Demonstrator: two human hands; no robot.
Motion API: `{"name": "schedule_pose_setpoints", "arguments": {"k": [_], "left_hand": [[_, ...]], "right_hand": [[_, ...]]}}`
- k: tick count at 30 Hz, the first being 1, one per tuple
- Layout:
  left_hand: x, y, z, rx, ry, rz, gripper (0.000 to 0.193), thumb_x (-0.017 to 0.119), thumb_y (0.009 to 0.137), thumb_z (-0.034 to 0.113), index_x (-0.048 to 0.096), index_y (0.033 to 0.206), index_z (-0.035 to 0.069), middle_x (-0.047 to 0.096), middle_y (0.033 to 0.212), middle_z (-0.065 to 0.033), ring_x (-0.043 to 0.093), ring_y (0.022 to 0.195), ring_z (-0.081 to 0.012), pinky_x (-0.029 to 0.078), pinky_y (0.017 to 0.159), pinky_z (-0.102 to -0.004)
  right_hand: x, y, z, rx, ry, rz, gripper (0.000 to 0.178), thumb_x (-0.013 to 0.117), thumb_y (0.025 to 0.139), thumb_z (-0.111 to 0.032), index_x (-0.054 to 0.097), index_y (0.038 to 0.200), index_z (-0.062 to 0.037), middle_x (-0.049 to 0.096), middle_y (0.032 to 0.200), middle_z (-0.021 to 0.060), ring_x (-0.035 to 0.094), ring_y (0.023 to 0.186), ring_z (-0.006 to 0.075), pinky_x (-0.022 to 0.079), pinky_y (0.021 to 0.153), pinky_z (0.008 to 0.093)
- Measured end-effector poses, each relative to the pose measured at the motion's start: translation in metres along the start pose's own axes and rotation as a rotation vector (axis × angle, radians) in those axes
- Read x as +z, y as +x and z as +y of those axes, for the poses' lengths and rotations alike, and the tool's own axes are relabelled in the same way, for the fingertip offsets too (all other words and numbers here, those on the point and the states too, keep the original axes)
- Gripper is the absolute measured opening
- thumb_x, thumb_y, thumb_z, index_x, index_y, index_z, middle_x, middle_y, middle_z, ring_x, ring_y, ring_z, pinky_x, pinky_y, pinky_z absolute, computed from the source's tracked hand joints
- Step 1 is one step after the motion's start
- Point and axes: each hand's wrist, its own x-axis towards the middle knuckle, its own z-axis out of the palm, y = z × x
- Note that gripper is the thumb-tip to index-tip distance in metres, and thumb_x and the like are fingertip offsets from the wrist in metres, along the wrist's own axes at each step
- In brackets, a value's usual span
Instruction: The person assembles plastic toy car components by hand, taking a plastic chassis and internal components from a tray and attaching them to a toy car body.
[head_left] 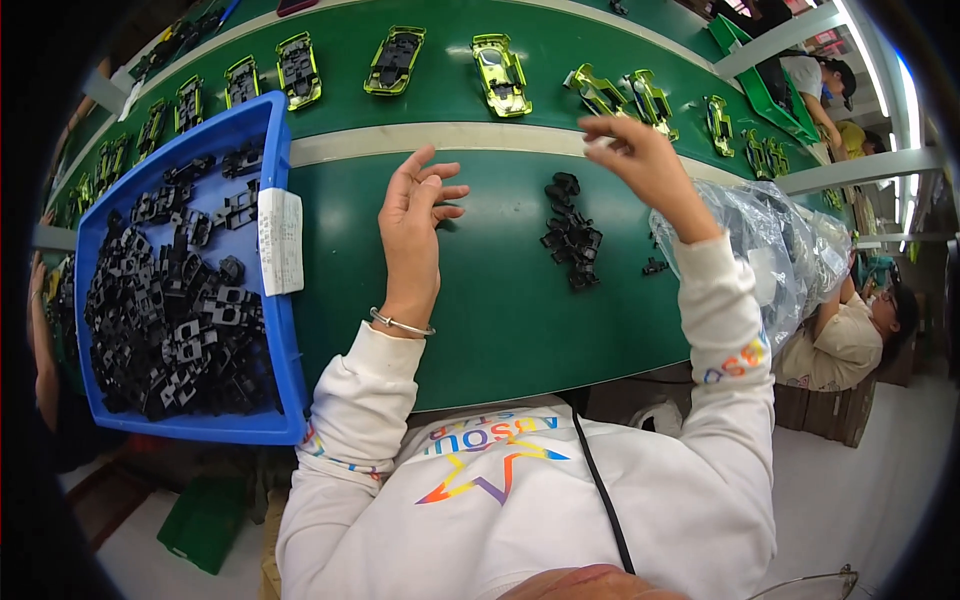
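My left hand [415, 225] rests flat on the green table [500, 320], fingers spread, holding nothing. My right hand [640, 160] is raised above the table with its fingertips pinched together near the white strip [450, 137]; I cannot tell whether something small is between them. A small pile of black plastic parts [571, 235] lies between the two hands. One stray black part [655, 266] lies by my right forearm. A row of yellow-green toy car bodies [500, 72] sits on the green belt beyond the strip.
A blue tray [283, 340] full of black plastic parts, with a white tag on its rim, stands to the left. A clear plastic bag [790, 245] lies at the right. Other people [850, 335] work at the right side.
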Motion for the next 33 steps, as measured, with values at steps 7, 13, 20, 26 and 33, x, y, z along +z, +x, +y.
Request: {"name": "schedule_pose_setpoints", "arguments": {"k": [7, 13, 20, 26, 33], "left_hand": [[-0.005, -0.002, -0.009, 0.024, 0.108, -0.127, 0.035, 0.052, 0.1, 0.015, 0.057, 0.132, 0.002, 0.068, 0.109, -0.0103, 0.066, 0.091, -0.0157, 0.053, 0.075, -0.0267], [-0.009, -0.008, -0.012, 0.034, -0.014, -0.137, 0.032, 0.052, 0.099, 0.014, 0.057, 0.127, 0.0, 0.068, 0.101, -0.0088, 0.066, 0.081, -0.0131, 0.053, 0.067, -0.0269], [0.001, -0.011, -0.016, 0.041, -0.007, -0.153, 0.03, 0.051, 0.097, 0.013, 0.059, 0.123, 0.0, 0.067, 0.095, -0.0067, 0.065, 0.077, -0.0122, 0.053, 0.065, -0.0264], [-0.001, 0.008, -0.078, 0.169, -0.355, -0.307, 0.038, 0.052, 0.101, 0.018, 0.049, 0.136, 0.003, 0.059, 0.109, -0.0056, 0.059, 0.087, -0.0085, 0.052, 0.076, -0.0252], [-0.012, 0.0, -0.042, 0.021, -0.018, -0.367, 0.052, 0.061, 0.094, 0.025, 0.043, 0.139, 0.006, 0.056, 0.1, -0.0038, 0.057, 0.097, -0.0147, 0.048, 0.092, -0.0319]], "right_hand": [[0.046, -0.04, -0.009, 0.04, -0.248, 0.032, 0.041, 0.074, 0.086, -0.026, 0.066, 0.121, -0.0066, 0.064, 0.11, 0.0107, 0.066, 0.087, 0.0284, 0.052, 0.078, 0.0381], [0.032, -0.039, 0.008, 0.078, -0.251, -0.099, 0.041, 0.076, 0.081, -0.02, 0.067, 0.117, -0.0036, 0.063, 0.103, 0.0117, 0.063, 0.087, 0.0284, 0.051, 0.078, 0.0373], [0.063, 0.007, -0.12, -0.282, -0.189, -0.142, 0.048, 0.076, 0.08, -0.011, 0.064, 0.126, -0.0035, 0.064, 0.113, 0.0144, 0.064, 0.101, 0.0291, 0.051, 0.087, 0.0374], [0.196, 0.038, -0.266, -0.738, -0.03, -0.346, 0.054, 0.077, 0.083, -0.029, 0.061, 0.131, -0.0089, 0.065, 0.114, 0.0126, 0.063, 0.099, 0.0277, 0.05, 0.087, 0.0364], [0.252, 0.05, -0.289, -0.719, -0.25, -0.531, 0.066, 0.082, 0.077, -0.024, 0.054, 0.134, -0.0053, 0.058, 0.121, 0.0165, 0.065, 0.097, 0.0334, 0.053, 0.086, 0.0406]]}}
